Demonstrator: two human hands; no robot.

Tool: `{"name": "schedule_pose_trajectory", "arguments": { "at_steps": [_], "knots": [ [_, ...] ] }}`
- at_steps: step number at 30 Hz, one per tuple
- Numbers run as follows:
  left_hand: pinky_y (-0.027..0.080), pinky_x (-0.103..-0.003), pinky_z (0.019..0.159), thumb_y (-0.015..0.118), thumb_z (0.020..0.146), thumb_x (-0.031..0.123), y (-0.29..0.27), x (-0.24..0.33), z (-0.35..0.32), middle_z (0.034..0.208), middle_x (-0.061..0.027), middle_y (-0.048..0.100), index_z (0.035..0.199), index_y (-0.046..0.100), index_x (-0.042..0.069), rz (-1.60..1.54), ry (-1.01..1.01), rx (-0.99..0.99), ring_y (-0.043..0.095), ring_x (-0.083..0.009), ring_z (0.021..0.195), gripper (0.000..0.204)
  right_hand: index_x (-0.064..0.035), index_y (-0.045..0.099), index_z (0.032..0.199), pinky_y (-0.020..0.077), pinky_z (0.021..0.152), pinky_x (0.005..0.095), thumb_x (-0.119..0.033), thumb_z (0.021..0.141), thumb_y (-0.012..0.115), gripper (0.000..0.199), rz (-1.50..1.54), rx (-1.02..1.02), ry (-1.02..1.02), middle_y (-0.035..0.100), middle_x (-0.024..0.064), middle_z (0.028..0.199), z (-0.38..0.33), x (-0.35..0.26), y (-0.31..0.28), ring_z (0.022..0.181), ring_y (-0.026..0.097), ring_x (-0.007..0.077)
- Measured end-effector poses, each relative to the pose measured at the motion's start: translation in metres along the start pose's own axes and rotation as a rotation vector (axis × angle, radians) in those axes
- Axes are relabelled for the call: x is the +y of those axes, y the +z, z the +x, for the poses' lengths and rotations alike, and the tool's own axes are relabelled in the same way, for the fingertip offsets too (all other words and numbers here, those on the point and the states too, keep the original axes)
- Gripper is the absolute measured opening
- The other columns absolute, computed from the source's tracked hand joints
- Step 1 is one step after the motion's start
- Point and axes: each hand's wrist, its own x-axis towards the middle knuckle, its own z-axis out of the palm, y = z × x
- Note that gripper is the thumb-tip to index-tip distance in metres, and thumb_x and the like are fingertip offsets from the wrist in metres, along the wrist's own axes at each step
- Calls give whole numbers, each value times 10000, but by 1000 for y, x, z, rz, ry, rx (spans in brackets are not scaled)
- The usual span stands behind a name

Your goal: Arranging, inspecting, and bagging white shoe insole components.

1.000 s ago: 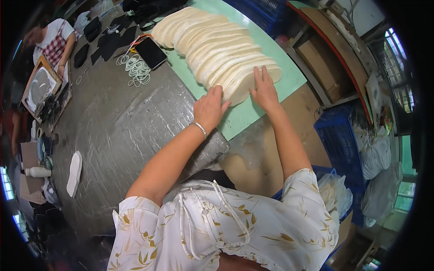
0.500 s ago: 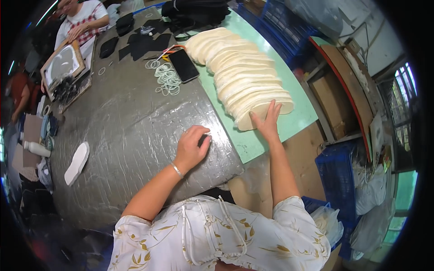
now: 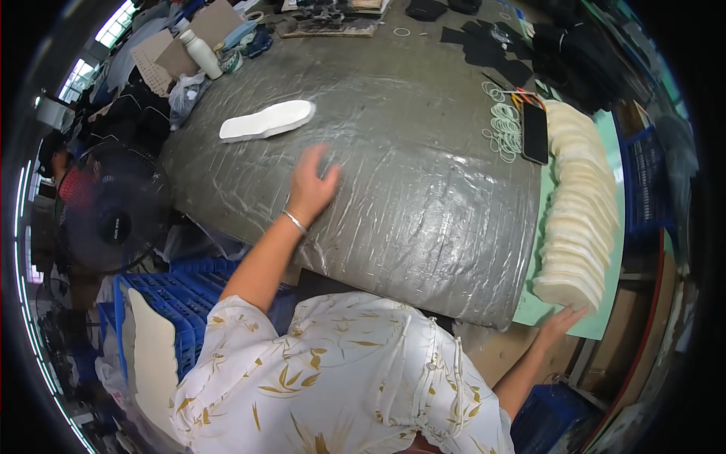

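Our two hands stand well apart, the left hand (image 3: 313,185) bare above the worktop, the right hand (image 3: 558,325) at the stacked pieces.

Under the left hand spreads a wide grey table wrapped in shiny clear film (image 3: 423,204); to its right, a pale green flat board (image 3: 597,327) carries a long overlapping row of cream, rounded soft sheets (image 3: 581,204), which runs away from our right fingertips at its near end; we cannot tell whether they grip or merely touch. A single white, sole-shaped piece (image 3: 268,121) lies just beyond our blurred left fingers, not touching them. We judge the step as tending the row while the left hand is out towards the lone piece; picking that up would call for a short reach forward-left, then a light pinch.
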Motion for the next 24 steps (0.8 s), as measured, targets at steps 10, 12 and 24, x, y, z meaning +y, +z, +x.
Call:
{"name": "schedule_pose_trajectory", "arguments": {
  "at_steps": [10, 12, 24],
  "knots": [
    [499, -484, 800, 698, 760, 67, -49, -154, 69, 1033, -143, 595, 1042, 562, 59, 616, 62, -126, 614, -348, 944, 314, 55, 436, 1426, 309, 1158, 437, -170, 1026, 507, 464, -170, 100, -181, 404, 251, 1505, -20, -82, -29, 1404, 388, 375],
    [499, -485, 791, 690, 758, 69, -35, -135, 66, 1023, -146, 591, 1039, 566, 57, 543, 113, -118, 610, -350, 933, 308, 52, 455, 1414, 312, 1156, 439, -145, 1012, 524, 452, -206, 91, -214, 414, 250, 1499, -29, -106, -29, 1400, 396, 375],
    [496, -407, 862, 761, 786, 267, 29, 157, -68, 1273, -174, 552, 1245, 584, 13, -100, 456, -574, 564, -329, 1090, 554, -7, 642, 1181, 520, 870, 369, -117, 842, 712, 363, 276, -489, -411, 653, 175, 1173, -83, -276, 61, 1007, 643, 317]
  ]
}}
